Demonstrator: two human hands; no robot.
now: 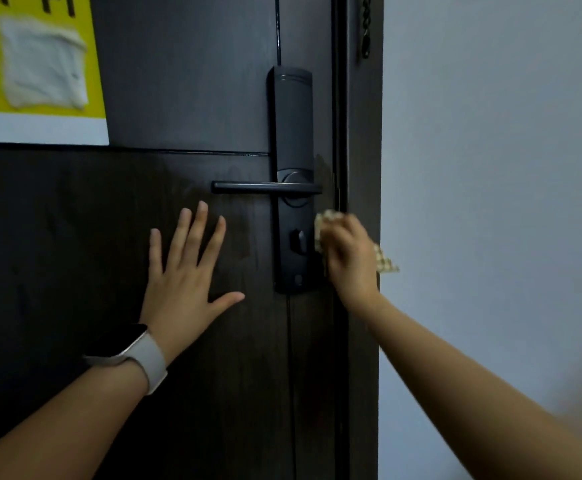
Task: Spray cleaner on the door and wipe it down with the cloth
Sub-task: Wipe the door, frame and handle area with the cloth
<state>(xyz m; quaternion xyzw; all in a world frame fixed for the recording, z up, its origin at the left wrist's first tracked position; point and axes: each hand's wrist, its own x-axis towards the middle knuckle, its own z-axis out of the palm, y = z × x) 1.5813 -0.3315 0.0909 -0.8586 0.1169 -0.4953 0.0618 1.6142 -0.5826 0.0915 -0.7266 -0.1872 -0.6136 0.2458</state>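
— Where has she got to, spraying or wiping?

— Wiping, I'd say. There's no spray bottle anywhere I can see, and the right hand (348, 252) has its fingers curled around the checked cloth (385, 263), bunched up, rubbing the narrow strip of the door (185, 91) between the lock plate (293, 133) and the frame, just below the lever handle (265, 187).

— And the other hand?

— The left hand (185, 271) lies flat on the lower panel, fingers spread and straight, holding nothing. It looks like it's bracing the door. There's a watch (137, 355) on that wrist.

— Is the panel done?

— Hard to tell in this light. There's a faint sheen near the handle that might be damp, but I wouldn't swear to it.

— So what next?

— My guess: work the cloth around the lock plate and handle, which needs small strokes, then sweep across the wide panel. The yellow poster (36, 57) up top wants avoiding.
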